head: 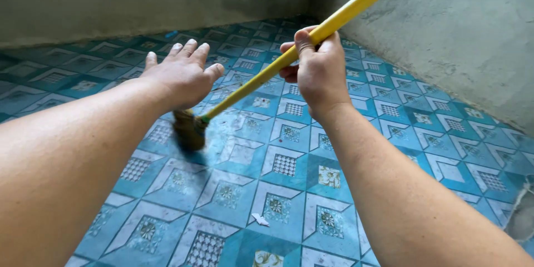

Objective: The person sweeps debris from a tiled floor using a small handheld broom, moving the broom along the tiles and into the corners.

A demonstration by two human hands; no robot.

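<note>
Right hand (318,69) grips broom handle (334,22); left hand (181,72) open above patterned floor (289,189).

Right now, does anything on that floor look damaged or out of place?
Yes. A small white scrap lies loose on the blue patterned floor covering, and the covering's edge at the far right looks torn and grey. The right hand grips the yellow broom handle.

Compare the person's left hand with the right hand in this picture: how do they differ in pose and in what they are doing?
The right hand is closed around the yellow broom handle; the left hand holds nothing. The right hand's fingers are curled; the left hand's are stretched out, palm down. The left hand hovers above the brown broom head; the right hand is further up the handle. Both are bare and reach out over the blue patterned floor.
</note>
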